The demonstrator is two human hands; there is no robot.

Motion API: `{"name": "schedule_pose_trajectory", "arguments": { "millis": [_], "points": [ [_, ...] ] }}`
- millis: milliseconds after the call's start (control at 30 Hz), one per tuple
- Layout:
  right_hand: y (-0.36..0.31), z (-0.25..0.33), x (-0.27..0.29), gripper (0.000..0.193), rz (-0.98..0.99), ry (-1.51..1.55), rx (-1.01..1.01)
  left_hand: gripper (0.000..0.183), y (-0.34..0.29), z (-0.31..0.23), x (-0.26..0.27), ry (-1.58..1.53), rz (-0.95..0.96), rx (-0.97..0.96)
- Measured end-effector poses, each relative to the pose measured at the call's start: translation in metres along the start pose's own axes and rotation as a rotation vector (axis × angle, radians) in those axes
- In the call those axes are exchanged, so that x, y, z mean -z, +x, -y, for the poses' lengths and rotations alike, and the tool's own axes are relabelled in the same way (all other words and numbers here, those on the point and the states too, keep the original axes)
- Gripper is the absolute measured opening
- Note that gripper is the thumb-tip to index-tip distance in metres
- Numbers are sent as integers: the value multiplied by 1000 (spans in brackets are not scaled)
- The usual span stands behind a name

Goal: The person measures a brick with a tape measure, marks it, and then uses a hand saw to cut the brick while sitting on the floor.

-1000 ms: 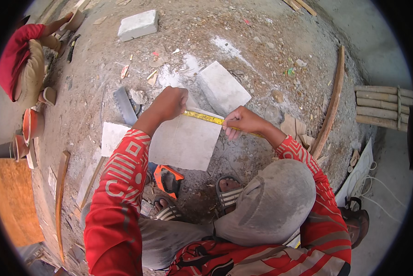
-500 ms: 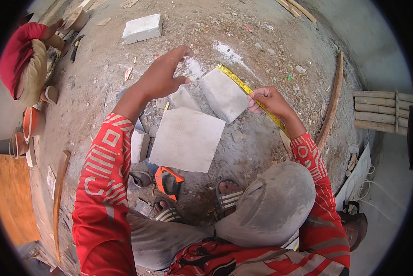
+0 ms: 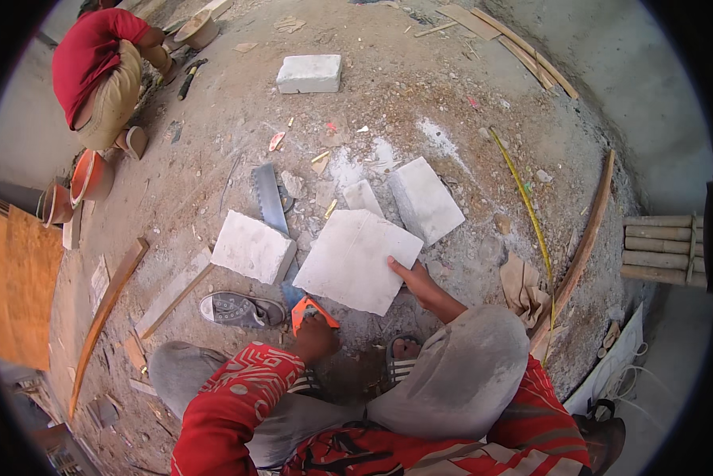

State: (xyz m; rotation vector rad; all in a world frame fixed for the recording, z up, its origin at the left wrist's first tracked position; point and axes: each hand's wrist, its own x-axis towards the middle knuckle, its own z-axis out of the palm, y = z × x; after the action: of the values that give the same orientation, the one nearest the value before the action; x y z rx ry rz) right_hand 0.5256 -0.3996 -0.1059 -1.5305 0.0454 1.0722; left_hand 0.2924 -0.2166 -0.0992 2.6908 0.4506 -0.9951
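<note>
My left hand (image 3: pixel 315 339) is closed round the orange handle (image 3: pixel 307 311) of a hand saw. The saw's toothed blade (image 3: pixel 269 197) shows beyond the blocks; its middle part is hidden between or under them. With my right hand (image 3: pixel 421 287) I grip the right edge of a pale, flat-faced block (image 3: pixel 355 258), thumb on top and the other fingers out of sight. Another white block (image 3: pixel 253 246) sits to its left, and a third block (image 3: pixel 426 200) lies beyond it to the right. A smaller offcut (image 3: pixel 363 198) rests between them. A yellow measuring tape (image 3: pixel 524 194) stretches along the ground at right.
A white block (image 3: pixel 309 74) lies farther off on the rubble-strewn floor. A grey shoe (image 3: pixel 241 309) is by my left knee. Curved wooden strips (image 3: pixel 106 317) lie at the sides. At far left a person in red (image 3: pixel 94 67) crouches near orange buckets (image 3: pixel 91 176).
The tape has left my right hand and lies on the ground at right. My right hand has come to the near block; my left hand has drawn back and taken the saw handle.
</note>
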Motion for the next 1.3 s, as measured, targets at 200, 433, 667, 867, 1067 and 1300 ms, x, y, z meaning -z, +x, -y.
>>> {"name": "schedule_pose_trajectory", "arguments": {
  "millis": [200,433,667,867,1067,1300],
  "points": [
    [-2,-6,-17,78,-110,51,211,63,4,10,-33,-79,-27,25],
    [-1,-17,-5,94,-82,101,122,45,18,8,-47,-173,38,36],
    [0,-15,-8,96,-6,64,218,61,14,15,-64,-390,-75,54],
    [5,-12,0,94,-91,-81,246,41,-26,-19,7,-747,-460,177],
    [8,-13,8,89,-42,-132,214,24,-48,-17,40,-793,-787,245],
    [8,-9,12,91,-45,-118,203,15,-83,-5,73,-1458,-692,331]
  ]
}}
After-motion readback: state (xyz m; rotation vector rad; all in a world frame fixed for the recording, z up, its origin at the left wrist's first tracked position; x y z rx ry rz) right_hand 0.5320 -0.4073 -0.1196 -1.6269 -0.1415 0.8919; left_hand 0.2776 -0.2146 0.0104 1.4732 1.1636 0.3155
